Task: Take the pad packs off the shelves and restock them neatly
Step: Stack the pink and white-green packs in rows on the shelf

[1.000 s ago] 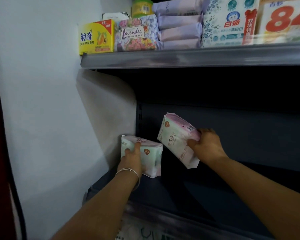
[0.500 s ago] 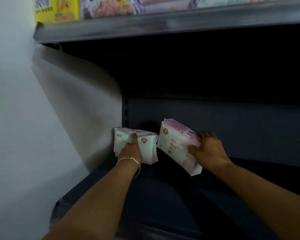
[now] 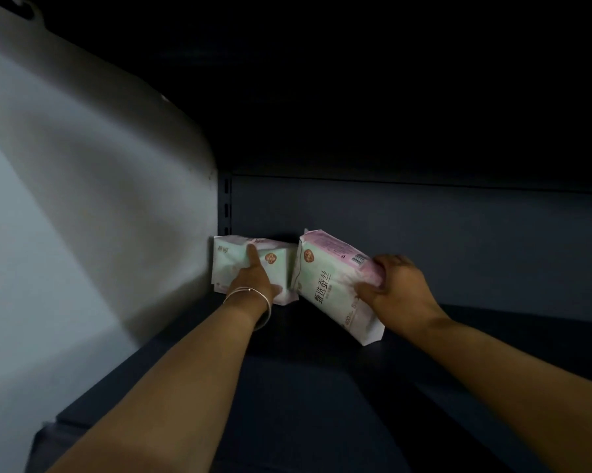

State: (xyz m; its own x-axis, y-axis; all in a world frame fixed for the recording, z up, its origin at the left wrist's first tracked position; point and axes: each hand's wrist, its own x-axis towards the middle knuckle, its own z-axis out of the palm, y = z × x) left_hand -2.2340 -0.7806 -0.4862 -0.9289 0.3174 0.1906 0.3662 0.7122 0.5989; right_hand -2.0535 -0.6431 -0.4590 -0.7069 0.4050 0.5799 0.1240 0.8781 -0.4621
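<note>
The person's left hand [image 3: 253, 279] is pressing a green-and-white pad pack [image 3: 234, 264] into the back corner of the dark shelf [image 3: 304, 387], forefinger stretched along its face. Just to its right, the right hand [image 3: 395, 291] is gripping a tilted pink-topped pad pack [image 3: 328, 285], its upper corner nearly touching the first pack.

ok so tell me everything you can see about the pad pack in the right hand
The pad pack is a soft, plastic-wrapped pillow pack, pale green on its front and pink along the top side, with dark printed characters, a small round orange emblem near the upper corner and a barcode on the pink side. It is tilted, its top leaning left, its lower corner over the dark shelf. The right hand grips its right end, fingers curled over the top side. Its left edge meets or nearly meets the neighbouring pack.
</note>
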